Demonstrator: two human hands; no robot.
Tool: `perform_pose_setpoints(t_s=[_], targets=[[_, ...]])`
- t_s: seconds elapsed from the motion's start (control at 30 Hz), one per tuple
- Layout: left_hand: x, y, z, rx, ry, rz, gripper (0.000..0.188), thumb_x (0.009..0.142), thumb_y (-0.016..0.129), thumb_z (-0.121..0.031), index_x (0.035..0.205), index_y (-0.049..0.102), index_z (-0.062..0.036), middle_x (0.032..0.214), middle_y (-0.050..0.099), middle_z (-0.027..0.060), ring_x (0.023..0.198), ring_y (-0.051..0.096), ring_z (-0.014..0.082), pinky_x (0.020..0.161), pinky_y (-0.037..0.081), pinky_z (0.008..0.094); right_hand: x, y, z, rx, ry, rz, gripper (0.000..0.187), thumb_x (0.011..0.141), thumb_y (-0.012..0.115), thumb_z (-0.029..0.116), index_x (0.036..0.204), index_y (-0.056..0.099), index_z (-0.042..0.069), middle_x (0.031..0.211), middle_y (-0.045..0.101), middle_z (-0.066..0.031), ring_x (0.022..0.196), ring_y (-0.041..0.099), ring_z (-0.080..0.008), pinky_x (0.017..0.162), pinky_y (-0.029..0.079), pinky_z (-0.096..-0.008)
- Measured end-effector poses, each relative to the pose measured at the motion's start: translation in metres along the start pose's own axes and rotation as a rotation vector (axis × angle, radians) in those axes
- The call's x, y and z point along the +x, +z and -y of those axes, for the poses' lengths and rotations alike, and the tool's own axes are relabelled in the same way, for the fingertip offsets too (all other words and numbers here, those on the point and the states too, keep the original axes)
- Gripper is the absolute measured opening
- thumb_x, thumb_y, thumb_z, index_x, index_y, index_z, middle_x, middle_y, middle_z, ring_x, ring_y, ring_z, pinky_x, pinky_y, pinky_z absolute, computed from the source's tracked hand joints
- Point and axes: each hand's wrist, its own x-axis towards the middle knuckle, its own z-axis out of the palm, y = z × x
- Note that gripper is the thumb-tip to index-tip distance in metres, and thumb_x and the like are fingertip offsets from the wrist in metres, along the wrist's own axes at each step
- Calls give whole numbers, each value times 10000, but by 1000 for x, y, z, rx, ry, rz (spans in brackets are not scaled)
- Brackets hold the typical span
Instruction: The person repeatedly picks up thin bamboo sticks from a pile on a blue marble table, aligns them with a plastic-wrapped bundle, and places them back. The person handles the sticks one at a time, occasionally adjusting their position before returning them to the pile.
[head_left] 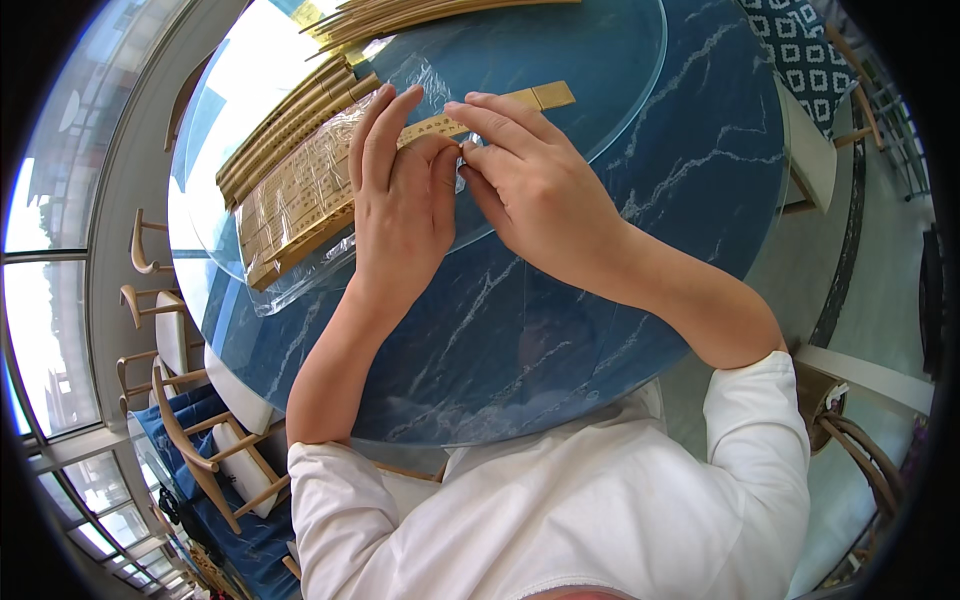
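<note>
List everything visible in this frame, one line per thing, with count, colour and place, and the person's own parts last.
Flat wooden strips in a clear plastic bag: a bundle, tan, on the glass at left, under the left hand.
Single flat wooden strip: one, tan, sticking out past the fingertips toward upper right.
Loose wooden strips: a stack, tan, at the top edge.
Round glass turntable: one, clear, on the table centre.
Round marble-patterned table: one, blue with white veins.
Wooden chairs with white cushions: several, at left.
Patterned cushion: one, dark with white squares, upper right.
Left hand: pressing on the bag.
Right hand: pinching the single strip.
White sleeves: two, at bottom.
</note>
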Motion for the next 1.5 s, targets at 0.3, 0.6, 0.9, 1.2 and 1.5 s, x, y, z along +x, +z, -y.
perform_pose_setpoints(t_s=[0.3, 0.6, 0.9, 1.2, 1.5], targets=[[1, 1, -1, 50, 27, 14, 147, 970, 714, -18, 1107, 662, -19, 1481, 532, 157, 1459, 459, 399, 1157, 440, 504, -1, 2, -1, -108, -75, 30, 253, 886, 702, 55, 1077, 741, -106, 1316, 707, -232, 1312, 623, -356, 1127, 493, -441], [-4, 6, -1, 63, 20, 47, 185, 946, 727, -8, 1121, 671, -32, 1475, 527, 126, 1466, 451, 371, 1158, 447, 486, -5, 5, 2, -167, -64, 87, 262, 888, 738, 8, 1130, 718, -93, 1404, 659, -198, 1383, 574, -347, 1171, 461, -442], [-1, 6, -8, 107, 106, -20, 216, 945, 761, -65, 1145, 679, -63, 1474, 538, 104, 1445, 488, 362, 1165, 476, 511, 5, -8, -29, 154, -53, 98, 218, 901, 782, 68, 1095, 706, 4, 1382, 677, -166, 1359, 590, -375, 1132, 488, -470], [-18, -22, 9, 254, -67, 157, 258, 945, 806, -229, 1149, 701, -110, 1528, 521, 104, 1539, 384, 351, 1269, 315, 562, 10, -5, -75, -82, -255, 108, 142, 906, 807, 146, 1042, 777, 120, 1338, 713, -66, 1357, 606, -265, 1182, 460, -478], [-45, -38, 38, 501, -116, 182, 139, 947, 796, -186, 1067, 731, -167, 1487, 569, 64, 1543, 391, 312, 1313, 241, 543, 9, 1, -82, -202, -266, 108, 151, 899, 814, 150, 1043, 784, 115, 1396, 678, -42, 1381, 580, -223, 1208, 438, -477]])
